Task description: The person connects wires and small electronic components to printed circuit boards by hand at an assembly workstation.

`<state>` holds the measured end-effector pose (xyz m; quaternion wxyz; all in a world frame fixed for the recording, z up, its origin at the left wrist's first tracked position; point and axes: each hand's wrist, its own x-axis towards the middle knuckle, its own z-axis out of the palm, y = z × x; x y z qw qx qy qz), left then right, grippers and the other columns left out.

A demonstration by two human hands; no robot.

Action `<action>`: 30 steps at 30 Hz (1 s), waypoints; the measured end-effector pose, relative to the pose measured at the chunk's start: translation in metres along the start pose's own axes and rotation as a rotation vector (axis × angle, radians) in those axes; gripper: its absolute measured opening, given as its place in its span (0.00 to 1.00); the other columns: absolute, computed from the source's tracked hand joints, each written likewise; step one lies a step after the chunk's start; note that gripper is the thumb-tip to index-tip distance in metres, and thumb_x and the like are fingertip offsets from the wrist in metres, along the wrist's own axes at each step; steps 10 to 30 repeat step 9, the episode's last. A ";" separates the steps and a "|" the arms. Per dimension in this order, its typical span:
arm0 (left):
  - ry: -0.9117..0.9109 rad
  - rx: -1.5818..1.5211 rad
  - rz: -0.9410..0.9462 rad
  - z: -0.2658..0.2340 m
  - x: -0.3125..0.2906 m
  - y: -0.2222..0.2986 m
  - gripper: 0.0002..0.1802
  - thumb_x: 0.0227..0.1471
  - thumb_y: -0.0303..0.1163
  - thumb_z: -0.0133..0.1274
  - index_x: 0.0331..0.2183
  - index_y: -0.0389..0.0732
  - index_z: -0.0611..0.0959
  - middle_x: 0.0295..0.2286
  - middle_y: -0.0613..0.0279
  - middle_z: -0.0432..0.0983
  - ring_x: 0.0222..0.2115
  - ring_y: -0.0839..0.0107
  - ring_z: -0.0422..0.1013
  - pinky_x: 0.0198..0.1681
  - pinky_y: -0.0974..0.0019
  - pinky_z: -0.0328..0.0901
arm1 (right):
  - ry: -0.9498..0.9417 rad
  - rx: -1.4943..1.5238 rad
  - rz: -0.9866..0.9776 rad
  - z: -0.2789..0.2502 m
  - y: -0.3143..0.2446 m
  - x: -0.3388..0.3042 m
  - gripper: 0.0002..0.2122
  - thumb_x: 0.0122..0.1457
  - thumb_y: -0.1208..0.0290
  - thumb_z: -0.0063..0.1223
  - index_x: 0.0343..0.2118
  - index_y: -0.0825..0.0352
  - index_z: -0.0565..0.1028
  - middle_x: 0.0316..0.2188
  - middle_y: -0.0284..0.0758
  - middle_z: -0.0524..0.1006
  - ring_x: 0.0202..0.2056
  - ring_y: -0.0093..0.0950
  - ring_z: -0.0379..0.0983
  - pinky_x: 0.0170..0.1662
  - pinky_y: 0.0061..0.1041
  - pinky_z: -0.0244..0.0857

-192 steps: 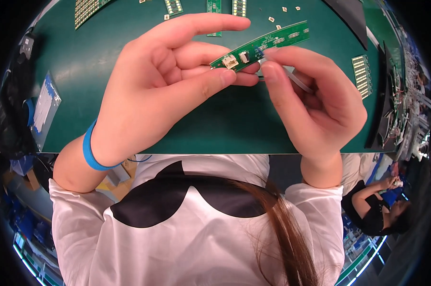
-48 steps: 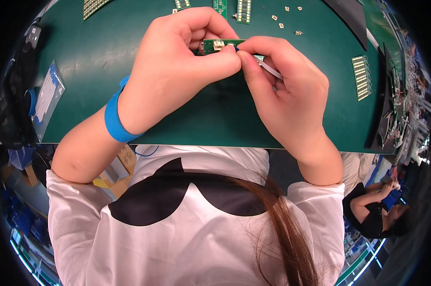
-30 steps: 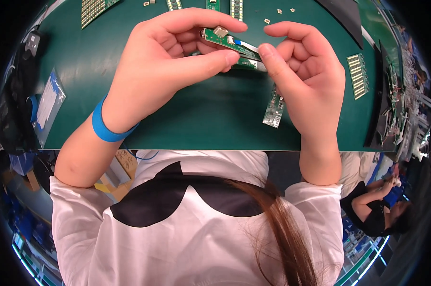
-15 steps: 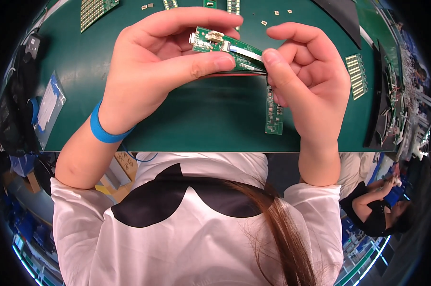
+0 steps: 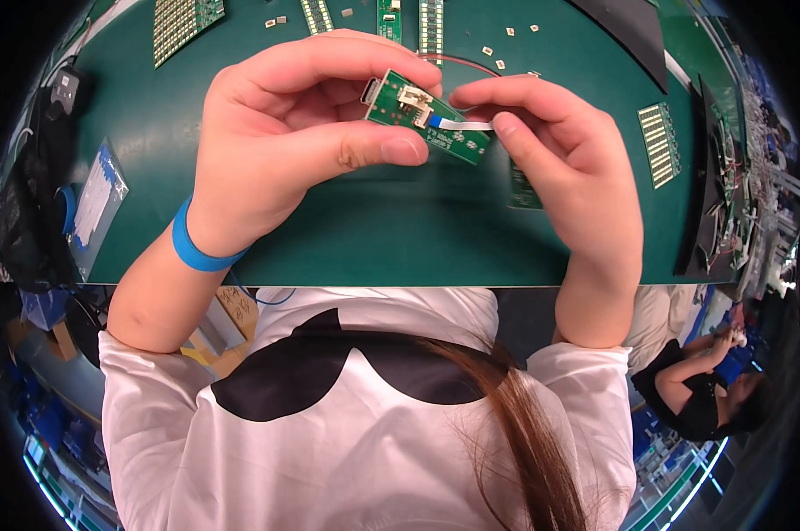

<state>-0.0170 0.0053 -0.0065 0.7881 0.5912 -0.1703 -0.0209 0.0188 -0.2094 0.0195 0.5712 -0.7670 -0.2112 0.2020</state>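
My left hand (image 5: 276,146) grips a small green circuit board (image 5: 455,149) between thumb and fingers. A metal port sits at the board's left end, and a cream connector (image 5: 414,97) stands on its upper face. Out of a socket beside that connector comes a white flat ribbon cable (image 5: 470,126) with a blue end. My right hand (image 5: 577,164) pinches the cable's other part between thumb and forefinger. Below the right fingers a second green board (image 5: 522,190) shows, partly hidden by the hand. Red and black wires (image 5: 463,60) arc behind the fingers. A blue band (image 5: 195,243) circles my left wrist.
On the green table (image 5: 373,239), strips of boards (image 5: 432,31) lie at the far side near several tiny loose parts (image 5: 501,64). Panels of small pieces rest far left (image 5: 183,26) and at right (image 5: 658,146). A plastic bag (image 5: 99,208) lies left. Another person (image 5: 692,389) sits at lower right.
The board in my left hand has tilted, its right end now lower. My right hand has shifted slightly down and left, bending the ribbon cable. The hanging board is more hidden; the wires now arc above.
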 end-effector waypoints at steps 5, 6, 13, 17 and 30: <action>-0.015 0.051 0.031 -0.005 0.002 0.001 0.19 0.37 0.24 0.59 0.36 0.32 0.76 0.36 0.51 0.71 0.40 0.63 0.67 0.50 0.52 0.62 | 0.281 -0.287 -0.310 0.003 0.014 0.006 0.08 0.54 0.82 0.47 0.37 0.71 0.73 0.33 0.35 0.74 0.34 0.21 0.70 0.39 0.17 0.64; 0.006 0.072 -0.022 -0.002 0.002 0.005 0.19 0.37 0.24 0.59 0.36 0.33 0.76 0.37 0.51 0.71 0.41 0.63 0.67 0.51 0.53 0.61 | 0.325 -0.379 -0.363 0.002 0.014 0.007 0.10 0.53 0.84 0.48 0.39 0.74 0.72 0.37 0.36 0.72 0.38 0.20 0.69 0.41 0.16 0.63; 0.013 0.117 -0.097 0.000 0.001 0.007 0.19 0.38 0.26 0.60 0.37 0.35 0.77 0.42 0.50 0.70 0.41 0.62 0.67 0.54 0.52 0.57 | 0.559 -0.700 -0.085 0.019 0.010 0.009 0.32 0.47 0.72 0.61 0.54 0.70 0.57 0.51 0.37 0.60 0.36 0.22 0.70 0.42 0.16 0.64; 0.013 0.117 -0.097 0.000 0.001 0.007 0.19 0.38 0.26 0.60 0.37 0.35 0.77 0.42 0.50 0.70 0.41 0.62 0.67 0.54 0.52 0.57 | 0.559 -0.700 -0.085 0.019 0.010 0.009 0.32 0.47 0.72 0.61 0.54 0.70 0.57 0.51 0.37 0.60 0.36 0.22 0.70 0.42 0.16 0.64; 0.013 0.117 -0.097 0.000 0.001 0.007 0.19 0.38 0.26 0.60 0.37 0.35 0.77 0.42 0.50 0.70 0.41 0.62 0.67 0.54 0.52 0.57 | 0.559 -0.700 -0.085 0.019 0.010 0.009 0.32 0.47 0.72 0.61 0.54 0.70 0.57 0.51 0.37 0.60 0.36 0.22 0.70 0.42 0.16 0.64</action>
